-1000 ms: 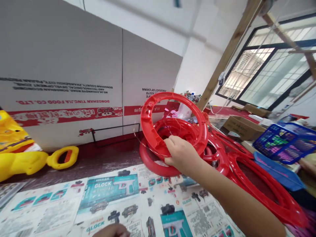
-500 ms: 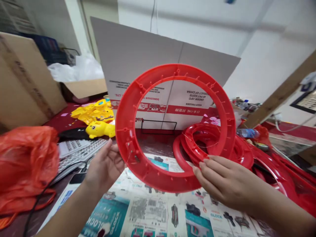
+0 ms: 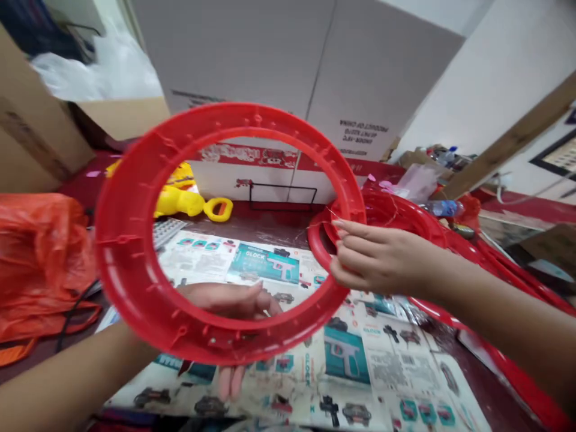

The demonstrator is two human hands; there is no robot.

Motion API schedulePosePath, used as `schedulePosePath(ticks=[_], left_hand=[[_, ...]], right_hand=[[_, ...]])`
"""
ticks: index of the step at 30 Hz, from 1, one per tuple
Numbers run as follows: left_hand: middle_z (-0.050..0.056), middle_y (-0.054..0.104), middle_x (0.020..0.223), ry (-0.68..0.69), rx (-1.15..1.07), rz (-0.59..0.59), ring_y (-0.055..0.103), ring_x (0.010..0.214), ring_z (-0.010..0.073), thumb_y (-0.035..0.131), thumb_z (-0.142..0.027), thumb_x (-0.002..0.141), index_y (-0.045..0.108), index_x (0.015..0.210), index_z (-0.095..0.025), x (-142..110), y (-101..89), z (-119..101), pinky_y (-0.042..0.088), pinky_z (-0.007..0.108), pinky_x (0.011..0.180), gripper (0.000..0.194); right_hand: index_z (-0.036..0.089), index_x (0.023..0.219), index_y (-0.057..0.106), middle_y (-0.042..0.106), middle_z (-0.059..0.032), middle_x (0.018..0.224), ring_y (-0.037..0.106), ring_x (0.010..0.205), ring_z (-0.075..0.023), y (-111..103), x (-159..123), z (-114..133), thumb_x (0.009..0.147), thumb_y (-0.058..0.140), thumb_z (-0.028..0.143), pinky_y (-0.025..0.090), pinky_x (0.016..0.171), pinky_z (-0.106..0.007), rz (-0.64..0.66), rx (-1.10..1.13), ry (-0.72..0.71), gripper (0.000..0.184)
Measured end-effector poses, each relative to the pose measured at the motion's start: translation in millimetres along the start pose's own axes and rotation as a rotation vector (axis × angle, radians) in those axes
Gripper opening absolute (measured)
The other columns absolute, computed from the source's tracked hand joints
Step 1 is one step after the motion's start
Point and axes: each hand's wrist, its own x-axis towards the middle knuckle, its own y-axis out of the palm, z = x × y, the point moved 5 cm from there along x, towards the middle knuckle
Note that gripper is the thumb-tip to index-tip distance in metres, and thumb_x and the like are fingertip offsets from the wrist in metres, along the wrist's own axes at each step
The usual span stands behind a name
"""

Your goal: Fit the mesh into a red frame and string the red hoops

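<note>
Ring: I am holding a large red plastic ring (image 3: 135,282) upright above the worktop (image 3: 270,228).
Left hand: my left hand (image 3: 229,303) is supporting its lower rim from behind, fingers (image 3: 231,381) curling under it.
Right hand: my right hand (image 3: 373,258) is pinching its right edge, fingers closed on it.
Behind: more red rings (image 3: 405,219) are lying stacked.

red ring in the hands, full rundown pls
The ring is a large flat hoop of glossy red plastic with a wide open centre, with small pegs and ribs round its face. It is held up off the table, tilted toward the camera. The left hand supports its lower edge from behind; the right hand pinches its right edge. The view is motion-blurred, so finer detail is unclear.
</note>
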Motion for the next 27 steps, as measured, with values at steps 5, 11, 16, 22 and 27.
schedulePosePath(ticks=[5, 11, 16, 22, 27], left_hand=[[0.005, 0.071, 0.091, -0.124, -0.041, -0.005, 0.068, 0.058, 0.0203, 0.065, -0.037, 0.078, 0.062, 0.107, -0.024, 16.5, 9.5, 11.8, 0.052, 0.031, 0.053, 0.032], [0.002, 0.070, 0.077, -0.053, -0.156, -0.148, 0.069, 0.061, 0.0183, 0.062, -0.033, 0.083, 0.060, 0.108, -0.024, 27.5, 2.6, 22.1, 0.052, 0.024, 0.049, 0.027], [0.005, 0.069, 0.084, 0.022, -0.167, -0.163, 0.068, 0.058, 0.0166, 0.063, -0.040, 0.084, 0.058, 0.118, -0.022, 31.9, -5.8, 26.5, 0.047, 0.017, 0.040, 0.039], [0.002, 0.070, 0.080, 0.191, -0.123, -0.479, 0.064, 0.055, 0.0152, 0.063, -0.035, 0.085, 0.058, 0.122, -0.022, 38.5, -24.8, 16.6, 0.052, 0.022, 0.051, 0.040], [-0.002, 0.068, 0.070, 0.349, -0.360, -0.511, 0.061, 0.059, 0.0110, 0.069, -0.019, 0.081, 0.070, 0.087, -0.021, 45.5, -31.1, 17.8, 0.052, 0.018, 0.060, 0.007]], right_hand=[[0.022, 0.095, 0.062, 0.062, 0.0030, 0.087, 0.058, 0.091, -0.0097, 23.5, 12.7, -2.7, 0.093, 0.040, 0.008, 0.033, 0.114, -0.038, 0.080, 0.054, -0.008, 0.026], [0.022, 0.123, 0.052, 0.050, -0.0060, 0.132, 0.037, 0.132, -0.0254, 32.9, 10.3, 7.2, 0.085, 0.053, 0.006, 0.036, 0.106, -0.050, 0.138, 0.387, 0.242, 0.042], [0.015, 0.085, 0.060, 0.061, -0.0087, 0.099, 0.053, 0.098, -0.0229, 20.3, 15.3, 57.5, 0.085, 0.059, 0.022, 0.046, 0.086, -0.040, 0.081, 0.643, 0.544, 0.007], [0.015, 0.082, 0.060, 0.062, -0.0061, 0.086, 0.052, 0.086, -0.0188, 47.9, 23.3, 106.6, 0.084, 0.063, 0.041, 0.044, 0.078, -0.033, -0.104, 0.793, 0.848, 0.026], [0.017, 0.079, 0.061, 0.061, -0.0040, 0.084, 0.050, 0.081, -0.0151, 63.9, 29.5, 114.9, 0.086, 0.057, 0.018, 0.041, 0.072, -0.029, -0.231, 0.679, 0.947, 0.008]])
